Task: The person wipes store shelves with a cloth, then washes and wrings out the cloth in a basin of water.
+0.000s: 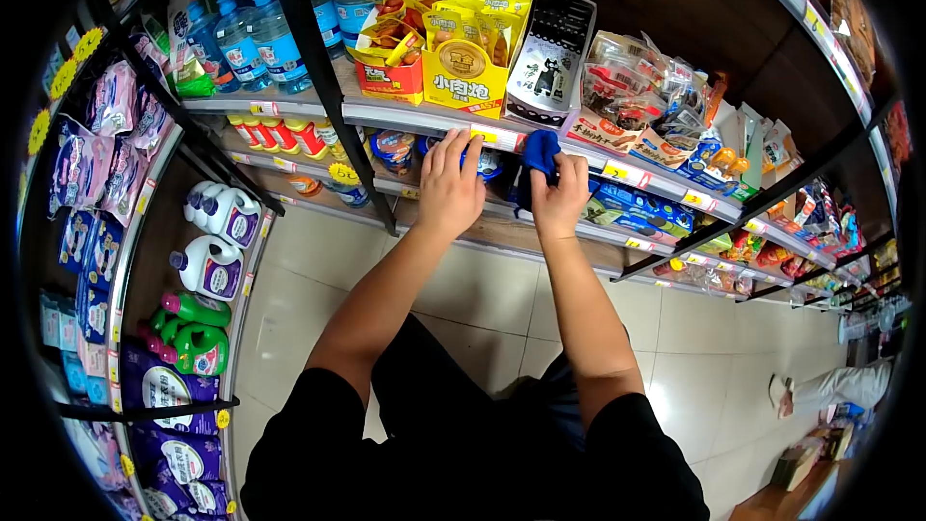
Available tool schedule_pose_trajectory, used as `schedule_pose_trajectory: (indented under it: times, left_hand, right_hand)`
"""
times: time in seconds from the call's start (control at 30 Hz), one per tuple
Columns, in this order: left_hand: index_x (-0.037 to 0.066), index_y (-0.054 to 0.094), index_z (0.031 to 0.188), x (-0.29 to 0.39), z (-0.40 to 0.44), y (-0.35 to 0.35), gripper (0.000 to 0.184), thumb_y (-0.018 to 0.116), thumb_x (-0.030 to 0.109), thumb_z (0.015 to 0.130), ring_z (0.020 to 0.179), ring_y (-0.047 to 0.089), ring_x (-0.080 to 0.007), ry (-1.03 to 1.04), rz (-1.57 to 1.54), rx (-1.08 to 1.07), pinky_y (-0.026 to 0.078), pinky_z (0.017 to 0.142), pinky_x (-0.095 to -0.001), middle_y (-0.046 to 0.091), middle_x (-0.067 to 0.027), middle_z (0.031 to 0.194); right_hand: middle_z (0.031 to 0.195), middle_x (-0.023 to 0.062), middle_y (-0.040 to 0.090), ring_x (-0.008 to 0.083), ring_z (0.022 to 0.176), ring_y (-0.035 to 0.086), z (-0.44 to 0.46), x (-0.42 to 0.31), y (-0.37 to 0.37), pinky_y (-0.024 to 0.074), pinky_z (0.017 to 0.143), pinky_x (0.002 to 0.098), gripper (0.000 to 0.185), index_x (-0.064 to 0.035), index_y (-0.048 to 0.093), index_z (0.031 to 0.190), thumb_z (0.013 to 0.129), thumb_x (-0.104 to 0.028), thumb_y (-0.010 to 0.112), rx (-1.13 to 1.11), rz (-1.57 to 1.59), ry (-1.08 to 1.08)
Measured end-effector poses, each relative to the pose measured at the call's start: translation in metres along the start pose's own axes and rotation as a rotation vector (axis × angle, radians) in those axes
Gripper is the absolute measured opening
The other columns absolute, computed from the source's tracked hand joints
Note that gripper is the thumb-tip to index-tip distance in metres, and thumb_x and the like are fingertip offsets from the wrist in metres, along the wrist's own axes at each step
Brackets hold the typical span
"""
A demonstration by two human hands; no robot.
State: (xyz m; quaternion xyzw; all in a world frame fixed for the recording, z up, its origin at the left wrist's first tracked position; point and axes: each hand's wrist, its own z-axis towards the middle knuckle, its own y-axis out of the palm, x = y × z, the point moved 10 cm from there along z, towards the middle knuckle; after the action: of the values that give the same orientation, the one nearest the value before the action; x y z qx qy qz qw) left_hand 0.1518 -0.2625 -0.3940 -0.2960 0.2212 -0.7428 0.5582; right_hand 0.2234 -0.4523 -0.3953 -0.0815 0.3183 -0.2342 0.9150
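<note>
My left hand lies with its fingers spread against the label strip on the shelf's front edge, below a yellow snack box. In my right hand is a bunched dark blue cloth, gripped between thumb and fingers and touching the same edge. Just above the cloth stands a black-and-white box with a cat drawing. Left of the yellow box is a red snack box. Part of the cloth is hidden by my right fingers.
Blue bottles stand at the upper left. White detergent jugs, green bottles and purple bags fill the left shelves. Packaged snacks line the shelf to the right. Another person's leg shows at the far right above the tiled floor.
</note>
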Motion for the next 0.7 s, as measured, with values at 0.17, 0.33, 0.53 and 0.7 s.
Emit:
schedule_pose_trajectory:
  times: [0.17,0.33,0.53,0.7]
  left_hand:
    - [0.002,0.055,0.151,-0.001,-0.002,-0.001,0.069,0.074,0.014,0.086,0.151,0.043,-0.0388,0.005,0.011,-0.012,0.036,0.123,-0.0549,0.05,-0.0193,0.157]
    - [0.002,0.054,0.152,0.002,-0.001,0.002,0.071,0.075,0.015,0.086,0.152,0.042,-0.0396,-0.011,-0.001,-0.048,0.036,0.123,-0.0549,0.049,-0.0204,0.158]
    - [0.001,0.053,0.153,0.0,-0.002,0.002,0.073,0.075,0.016,0.085,0.152,0.042,-0.0405,-0.012,0.009,-0.066,0.036,0.122,-0.0549,0.048,-0.0216,0.159]
    - [0.001,0.052,0.155,0.0,-0.003,0.0,0.073,0.073,0.014,0.086,0.152,0.043,-0.0402,0.014,0.028,-0.063,0.035,0.122,-0.055,0.049,-0.0219,0.159]
  right_hand:
    - [0.104,0.0184,0.066,0.0404,0.098,0.065,-0.001,0.063,-0.084,0.0547,0.087,0.0474,0.034,-0.0016,0.066,0.112,0.086,-0.013,0.085,0.177,-0.295,-0.002]
    - [0.104,0.0183,0.064,0.0391,0.097,0.066,-0.011,0.091,-0.118,0.0551,0.086,0.0456,0.029,-0.0004,0.066,0.111,0.087,-0.01,0.08,0.322,-0.326,0.108]
    - [0.097,0.0165,0.062,0.0369,0.091,0.065,-0.011,0.012,-0.021,0.054,0.083,0.0449,0.03,0.0004,0.07,0.111,0.083,-0.005,0.08,0.171,-0.188,-0.052]
    - [0.095,0.0146,0.06,0.0325,0.087,0.064,-0.008,-0.02,0.029,0.0544,0.079,0.0404,0.035,0.0014,0.073,0.114,0.08,-0.002,0.082,0.095,-0.014,0.022]
